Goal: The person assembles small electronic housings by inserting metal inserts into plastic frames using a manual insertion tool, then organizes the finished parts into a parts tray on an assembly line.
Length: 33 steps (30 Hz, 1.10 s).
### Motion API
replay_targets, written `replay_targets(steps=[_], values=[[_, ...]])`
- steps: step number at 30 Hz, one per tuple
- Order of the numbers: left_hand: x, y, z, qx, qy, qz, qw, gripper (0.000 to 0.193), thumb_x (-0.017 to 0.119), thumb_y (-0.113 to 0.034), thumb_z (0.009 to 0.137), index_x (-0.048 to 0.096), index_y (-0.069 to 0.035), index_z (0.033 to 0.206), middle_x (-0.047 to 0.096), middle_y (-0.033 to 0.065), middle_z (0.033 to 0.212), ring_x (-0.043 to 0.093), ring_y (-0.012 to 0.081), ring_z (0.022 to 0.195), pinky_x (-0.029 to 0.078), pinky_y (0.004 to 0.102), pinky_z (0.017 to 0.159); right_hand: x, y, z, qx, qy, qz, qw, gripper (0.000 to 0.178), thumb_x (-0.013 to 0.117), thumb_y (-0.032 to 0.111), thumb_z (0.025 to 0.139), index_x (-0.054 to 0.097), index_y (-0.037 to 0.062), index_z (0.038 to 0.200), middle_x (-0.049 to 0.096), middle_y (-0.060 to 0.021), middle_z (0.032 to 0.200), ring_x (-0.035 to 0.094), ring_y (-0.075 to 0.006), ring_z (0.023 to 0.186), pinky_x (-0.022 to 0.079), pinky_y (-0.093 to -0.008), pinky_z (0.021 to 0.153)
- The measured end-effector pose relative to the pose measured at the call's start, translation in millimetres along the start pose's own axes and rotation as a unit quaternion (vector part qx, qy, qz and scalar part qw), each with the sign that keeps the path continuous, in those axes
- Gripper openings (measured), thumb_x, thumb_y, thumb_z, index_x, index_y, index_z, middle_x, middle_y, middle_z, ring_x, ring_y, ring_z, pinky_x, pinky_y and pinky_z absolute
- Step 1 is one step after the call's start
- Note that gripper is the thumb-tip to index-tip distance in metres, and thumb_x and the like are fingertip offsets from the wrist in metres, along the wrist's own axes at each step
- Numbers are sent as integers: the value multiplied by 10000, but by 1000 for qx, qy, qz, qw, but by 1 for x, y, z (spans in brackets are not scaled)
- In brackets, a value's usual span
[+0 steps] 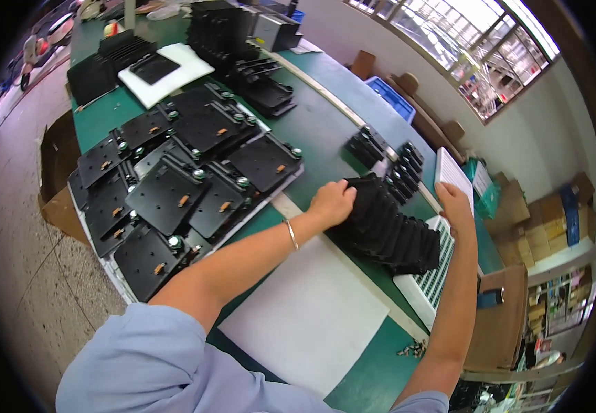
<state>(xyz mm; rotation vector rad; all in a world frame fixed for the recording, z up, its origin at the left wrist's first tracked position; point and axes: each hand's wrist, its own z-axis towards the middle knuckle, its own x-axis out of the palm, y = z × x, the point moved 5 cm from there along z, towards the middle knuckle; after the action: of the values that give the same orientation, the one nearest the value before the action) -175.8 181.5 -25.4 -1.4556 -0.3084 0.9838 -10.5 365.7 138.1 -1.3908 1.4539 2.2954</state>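
My left hand point(332, 204), with a silver bangle at the wrist, is closed on the near-left end of a row of nested black plastic parts point(394, 237). The row leans across a white slotted tray point(418, 294). On the right, my right hand point(454, 206) is curled at the edge of a white plastic tray point(453, 175); part of its fingers is hidden. Between my arms lies a blank white sheet point(305, 313). Left of it, black plates with round metal fittings point(167, 196) are piled in overlapping layers.
Small black parts point(402, 172) sit in groups beyond my hands. Small loose pieces point(413, 349) lie near my right forearm. At the back are black stacks point(215, 34) and a white pad point(167, 82) with a black plate. Cartons point(552, 224) stand along the right wall.
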Motion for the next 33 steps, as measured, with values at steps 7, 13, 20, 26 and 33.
replay_targets(steps=[7, 13, 20, 26, 33], values=[[-194, -108, -149, 210, 126, 19, 969, 440, 641, -174, 850, 525, -6, 1241, 515, 197, 1262, 558, 346, 1105, 466, 358, 893, 160, 138, 75, -97, 135, -28, 986, 422, 660, 370, 845, 640, 28, 1092, 656, -93, 928, 621, -207, 837, 499, -326, 737], [-377, -44, -250, 29, -100, 64, 992, 404, 629, -43, 761, 594, -8, 1162, 560, 134, 1236, 591, 221, 1063, 457, 319, 915, 312, 136, 133, 180, 226, 229, 930, 741, 661, 470, 835, 333, 106, 1391, 467, -277, 1217, 578, -419, 950, 536, -548, 766], [-468, 5, -362, -104, -286, 100, 947, 299, 528, -117, 903, 577, 10, 1170, 546, 109, 1234, 593, 168, 985, 456, 308, 904, 395, 139, 165, 278, 179, 202, 922, 756, 679, 490, 814, 335, 133, 1385, 457, -296, 1138, 539, -424, 973, 526, -603, 730], [-480, 34, -368, -113, -297, 141, 938, 306, 540, -222, 939, 592, 2, 1141, 553, 114, 1207, 594, 157, 948, 459, 305, 885, 407, 164, 168, 286, 143, 256, 912, 551, 616, 502, 849, 472, 179, 1272, 396, -180, 1285, 457, -381, 1083, 495, -581, 729], [-488, 62, -383, -114, -313, 136, 933, 291, 519, -212, 948, 598, -3, 1134, 554, 121, 1219, 594, 160, 934, 465, 317, 873, 394, 239, 204, 96, 59, 25, 993, 915, 661, 608, 705, 425, -43, 1303, 565, -182, 1170, 578, -348, 981, 537, -406, 679]])
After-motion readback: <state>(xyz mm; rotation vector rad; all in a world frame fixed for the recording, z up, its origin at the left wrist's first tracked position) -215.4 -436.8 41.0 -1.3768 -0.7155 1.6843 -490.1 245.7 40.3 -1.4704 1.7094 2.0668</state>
